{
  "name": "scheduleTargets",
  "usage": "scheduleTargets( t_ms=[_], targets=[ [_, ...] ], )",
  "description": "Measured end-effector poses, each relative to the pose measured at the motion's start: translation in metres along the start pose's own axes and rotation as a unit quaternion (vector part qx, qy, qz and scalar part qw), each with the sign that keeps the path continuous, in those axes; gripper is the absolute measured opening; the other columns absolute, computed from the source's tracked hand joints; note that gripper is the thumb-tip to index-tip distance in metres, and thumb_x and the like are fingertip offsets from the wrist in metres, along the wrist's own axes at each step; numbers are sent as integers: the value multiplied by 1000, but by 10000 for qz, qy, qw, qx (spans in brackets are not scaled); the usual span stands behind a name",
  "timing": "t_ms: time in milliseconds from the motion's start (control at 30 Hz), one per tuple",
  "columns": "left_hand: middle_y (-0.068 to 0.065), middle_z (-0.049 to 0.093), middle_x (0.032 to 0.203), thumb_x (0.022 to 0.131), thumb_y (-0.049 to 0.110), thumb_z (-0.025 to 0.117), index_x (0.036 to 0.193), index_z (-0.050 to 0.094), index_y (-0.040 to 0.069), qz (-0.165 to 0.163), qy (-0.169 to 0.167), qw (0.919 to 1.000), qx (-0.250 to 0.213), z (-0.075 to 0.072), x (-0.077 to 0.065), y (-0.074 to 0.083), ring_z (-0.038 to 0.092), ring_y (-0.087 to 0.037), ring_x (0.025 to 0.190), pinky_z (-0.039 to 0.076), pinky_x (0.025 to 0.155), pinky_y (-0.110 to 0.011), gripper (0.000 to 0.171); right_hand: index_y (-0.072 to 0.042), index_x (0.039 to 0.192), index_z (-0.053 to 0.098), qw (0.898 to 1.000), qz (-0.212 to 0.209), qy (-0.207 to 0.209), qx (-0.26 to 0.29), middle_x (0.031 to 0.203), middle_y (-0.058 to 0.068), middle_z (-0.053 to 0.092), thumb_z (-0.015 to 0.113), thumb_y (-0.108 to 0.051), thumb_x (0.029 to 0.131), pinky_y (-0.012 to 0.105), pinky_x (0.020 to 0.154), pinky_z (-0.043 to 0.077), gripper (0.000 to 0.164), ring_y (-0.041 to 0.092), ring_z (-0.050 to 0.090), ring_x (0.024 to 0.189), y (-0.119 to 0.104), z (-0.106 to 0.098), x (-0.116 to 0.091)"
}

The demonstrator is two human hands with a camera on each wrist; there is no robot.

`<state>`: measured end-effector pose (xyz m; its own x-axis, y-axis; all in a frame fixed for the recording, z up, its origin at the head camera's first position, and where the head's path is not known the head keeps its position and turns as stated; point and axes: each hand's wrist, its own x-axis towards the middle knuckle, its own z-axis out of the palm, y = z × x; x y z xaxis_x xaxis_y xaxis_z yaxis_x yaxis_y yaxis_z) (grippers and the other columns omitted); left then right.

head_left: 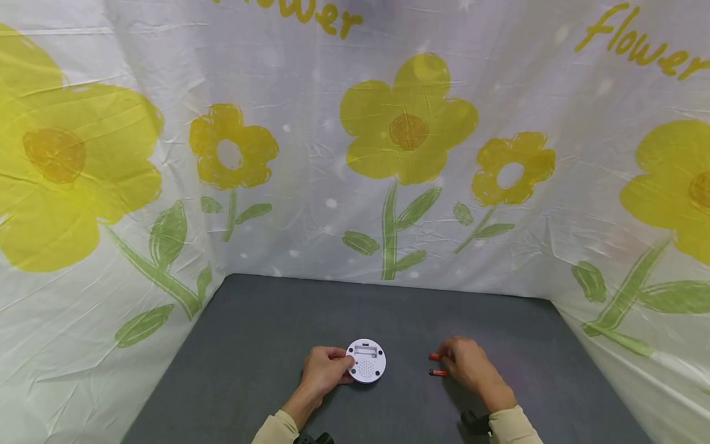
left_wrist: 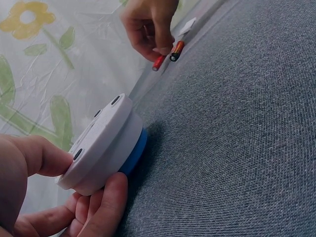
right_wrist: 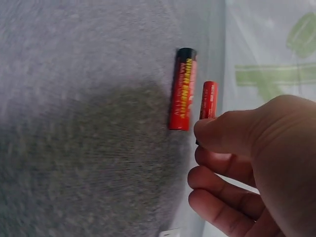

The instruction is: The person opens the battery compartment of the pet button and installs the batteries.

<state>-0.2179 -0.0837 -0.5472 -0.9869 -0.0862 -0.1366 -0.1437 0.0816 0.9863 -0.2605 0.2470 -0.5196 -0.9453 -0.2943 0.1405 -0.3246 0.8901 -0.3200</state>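
Booth: Where's everything sitting?

Me: My left hand [head_left: 326, 372] is pinching the round white device [head_left: 366, 361] by its rim, thumb on top, fingers beneath, low at the gray cloth [head_left: 266, 327]. My right hand [head_left: 470, 368] is pinching a red AAA battery [right_wrist: 209, 96] between thumb and finger; the second AAA battery [right_wrist: 183, 89] is lying just beside it!

Booth: How's it handling?

Me: I'm judging the device light, stiff, slightly slick, its rim offering the surest hold. The batteries? Hard, probably roll-prone: I'm favouring mid-barrel.

Booth: Views differing?

Me: Head's showing the uncovered battery bay [head_left: 365, 351]; left wrist's revealing a blue lower layer [left_wrist: 134, 154]; right wrist's catching "SUPER ENERGY" lettering!
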Motion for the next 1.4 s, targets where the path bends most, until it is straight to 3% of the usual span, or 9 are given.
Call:
scheduleTargets(
  t_ms=[467,900,1133,1400],
  targets=[
    [-12,78,92,88,3,73,113,74,-14,26,-1,10000,-51,0,0,-1,79,-20,75,69,65,-33,30,-14,89,78,9973,-596,428,-91,80,-5,67,82,1,88,33,64,55,15,11,61,73,-19,-17,4],
    [-11,79,91,88,3,73,111,74,-14,47,-19,10000,-73,0,-1,2,78,-20,74,69,64,-34,29,-13,96,81,9960,-828,328,87,84,-7,70,80,-5,95,29,63,54,8,8,61,74,-50,-33,13],
    [-12,79,91,88,3,73,113,74,-14,21,-27,10000,-60,1,-1,2,78,-20,74,69,64,-34,30,-12,93,80,9912,-1188,586,8,83,-6,69,81,-2,92,27,64,53,10,7,59,73,-60,-34,20],
    [-12,79,91,87,2,71,111,74,-15,64,-43,9999,-94,1,-2,3,78,-19,74,69,64,-33,29,-11,92,79,9889,-1359,601,55,83,-4,69,82,1,89,26,63,53,12,7,59,73,-78,-34,24]
  ],
)
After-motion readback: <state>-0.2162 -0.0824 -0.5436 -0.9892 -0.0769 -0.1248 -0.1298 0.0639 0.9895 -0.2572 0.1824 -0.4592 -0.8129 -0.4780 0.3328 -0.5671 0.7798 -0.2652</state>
